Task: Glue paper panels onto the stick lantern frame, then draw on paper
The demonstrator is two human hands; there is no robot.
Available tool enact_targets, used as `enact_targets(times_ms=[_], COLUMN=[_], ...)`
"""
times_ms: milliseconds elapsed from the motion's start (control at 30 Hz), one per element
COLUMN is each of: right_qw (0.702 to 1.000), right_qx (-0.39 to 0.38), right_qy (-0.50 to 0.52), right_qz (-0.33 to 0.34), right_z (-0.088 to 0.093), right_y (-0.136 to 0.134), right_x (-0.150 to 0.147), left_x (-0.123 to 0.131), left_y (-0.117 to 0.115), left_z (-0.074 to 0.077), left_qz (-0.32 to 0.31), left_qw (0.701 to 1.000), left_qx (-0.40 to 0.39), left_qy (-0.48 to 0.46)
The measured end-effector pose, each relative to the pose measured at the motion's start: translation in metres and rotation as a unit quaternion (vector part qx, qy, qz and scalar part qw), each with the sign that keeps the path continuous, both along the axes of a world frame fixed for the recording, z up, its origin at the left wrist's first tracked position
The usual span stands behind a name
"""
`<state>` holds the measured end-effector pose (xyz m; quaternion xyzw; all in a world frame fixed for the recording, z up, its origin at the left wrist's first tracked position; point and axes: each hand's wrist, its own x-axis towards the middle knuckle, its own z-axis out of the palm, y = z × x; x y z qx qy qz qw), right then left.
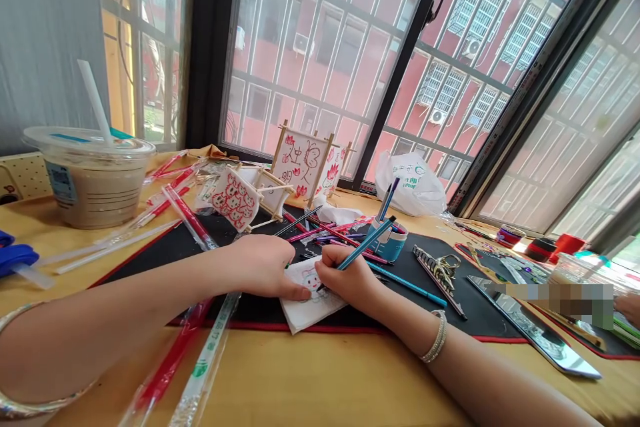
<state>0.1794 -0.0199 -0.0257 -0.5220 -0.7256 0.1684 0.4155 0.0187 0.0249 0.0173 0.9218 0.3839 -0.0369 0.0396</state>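
Blue pencil (363,245) held closed in the right hand (347,273), its tip on one folded white paper sheet (305,300) bearing a small drawn cartoon face; the left hand (265,267) lies open and flat, its fingertips (300,292) pressing the sheet, which sits between both hands on a black desk mat (145,268); a second blue pencil (405,284) lies just beside the right hand; two bamboo-framed paper lanterns (303,163) stand behind, painted in red; one teal cup (393,245) holds several pencils; one lidded plastic cup (93,177) holds a beige drink, with one wide straw (95,103) through its lid; several red-striped wrapped straws (187,217) lie scattered; one white plastic bag (413,183) slumps against the glass; one steel ruler (530,327) and one metal clip (437,273) rest on the mat's right side; a second person's hand (630,307) shows at the right edge, partly blurred; the yellow tabletop (300,373) runs up to a barred window (320,47) facing a red building (310,47).
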Motion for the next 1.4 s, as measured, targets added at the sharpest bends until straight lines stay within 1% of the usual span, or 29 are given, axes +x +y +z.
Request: enact_targets(times_ms=[133, 300, 467, 600, 900, 1067, 1200, 1400], right_qw=[1.000, 1.000, 1.000, 1.000, 1.000, 1.000, 1.000, 1.000], right_qx=[0.016, 0.003, 0.003, 0.007, 0.007, -0.018, -0.010, -0.001], right_qy=[0.000, 0.005, 0.000, -0.001, -0.009, -0.011, -0.009, -0.007], right_qz=[0.000, -0.003, -0.002, 0.000, 0.002, 0.002, 0.001, 0.006], right_z=[-0.0013, -0.0003, -0.0001, -0.0006, 0.0007, 0.0014, 0.0005, -0.0009], right_y=[0.0011, 0.0009, 0.0007, 0.0016, -0.0002, -0.0005, 0.0004, 0.0006], right_x=[0.0006, 0.0004, 0.0007, 0.0011, 0.0008, -0.0002, 0.0002, 0.0009], left_x=[0.0018, 0.0033, 0.0035, 0.0046, 0.0048, 0.0043, 0.0053, 0.0070], left_y=[-0.0012, -0.0052, -0.0072, -0.0068, -0.0087, -0.0069, -0.0057, -0.0070], left_z=[-0.0023, -0.0043, -0.0069, -0.0080, -0.0051, -0.0077, -0.0088, -0.0068], left_qz=[0.000, 0.017, 0.016, 0.018, 0.022, 0.026, 0.021, 0.031], left_qw=[1.000, 0.999, 0.999, 0.999, 0.999, 0.999, 0.999, 0.999], left_qx=[0.018, 0.032, 0.040, 0.037, 0.029, 0.027, 0.024, 0.022], left_qy=[0.000, -0.009, -0.014, -0.016, -0.017, -0.018, -0.024, -0.024])
